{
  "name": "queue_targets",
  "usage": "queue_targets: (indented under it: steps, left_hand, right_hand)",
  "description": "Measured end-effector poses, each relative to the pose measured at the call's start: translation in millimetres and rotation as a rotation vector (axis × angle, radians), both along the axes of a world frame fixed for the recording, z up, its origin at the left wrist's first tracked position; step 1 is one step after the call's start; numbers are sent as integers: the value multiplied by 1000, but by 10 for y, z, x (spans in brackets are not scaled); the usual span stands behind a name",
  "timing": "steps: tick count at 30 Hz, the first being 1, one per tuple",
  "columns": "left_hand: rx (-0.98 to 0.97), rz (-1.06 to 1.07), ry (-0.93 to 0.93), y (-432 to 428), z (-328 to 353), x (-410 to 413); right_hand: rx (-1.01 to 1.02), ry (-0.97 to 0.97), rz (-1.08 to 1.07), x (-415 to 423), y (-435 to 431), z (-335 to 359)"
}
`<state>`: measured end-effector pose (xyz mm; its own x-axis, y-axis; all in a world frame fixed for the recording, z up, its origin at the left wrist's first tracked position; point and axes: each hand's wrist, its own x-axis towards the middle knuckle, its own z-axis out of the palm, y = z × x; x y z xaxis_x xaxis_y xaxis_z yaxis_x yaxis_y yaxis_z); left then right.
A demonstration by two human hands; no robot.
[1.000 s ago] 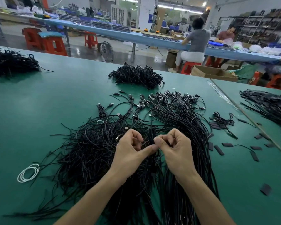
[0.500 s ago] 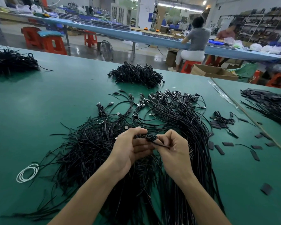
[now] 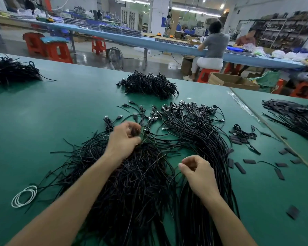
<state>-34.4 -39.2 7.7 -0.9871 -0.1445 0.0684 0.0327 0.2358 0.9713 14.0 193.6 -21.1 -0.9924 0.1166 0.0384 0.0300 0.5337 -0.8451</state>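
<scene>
A wide heap of loose black USB cables [image 3: 137,189] covers the green table [image 3: 52,107] in front of me. My left hand [image 3: 124,139] is stretched forward over the heap's far side, its fingers curled round a small dark coiled cable [image 3: 135,132], which is blurred. My right hand [image 3: 197,172] hovers low over the cables on the right, fingers loosely curled, and I see nothing in it. The cable plugs [image 3: 188,108] fan out at the far end of the heap.
A mound of coiled cable bundles [image 3: 148,84] lies further back. Short black strips [image 3: 239,167] are scattered to the right, with a larger pile of strips [image 3: 292,116] beyond a seam. A white wire ring [image 3: 24,196] lies left. Another black cable heap [image 3: 9,71] sits far left.
The hands, together on a small coiled cable before, have parted. My left hand has carried the coil forward and left. My right hand has let go and drawn back toward me.
</scene>
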Motion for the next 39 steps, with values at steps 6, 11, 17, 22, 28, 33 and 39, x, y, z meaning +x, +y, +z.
queue_targets:
  steps: [6, 11, 17, 22, 28, 33, 39]
  left_hand:
    - [-386, 375, 42, -391, 36, -742]
    - [-555, 255, -109, -539, -117, -995]
    - [-812, 153, -149, -593, -378, -853]
    - [-750, 243, 260, -266, -413, -465]
    - [-1074, -182, 158, 382, -314, 89]
    - [-1110, -230, -45, 474, -363, 129]
    - [-972, -257, -58, 474, -307, 130]
  right_hand:
    - [657, -123, 90, -72, 80, -62]
    - [789, -123, -80, -29, 76, -76]
    - [765, -180, -113, -71, 103, 21]
    - [828, -230, -122, -147, 21, 2]
    - [828, -142, -103, -88, -63, -104]
    - [847, -112, -104, -92, -78, -137]
    - [531, -39, -49, -149, -233, -117]
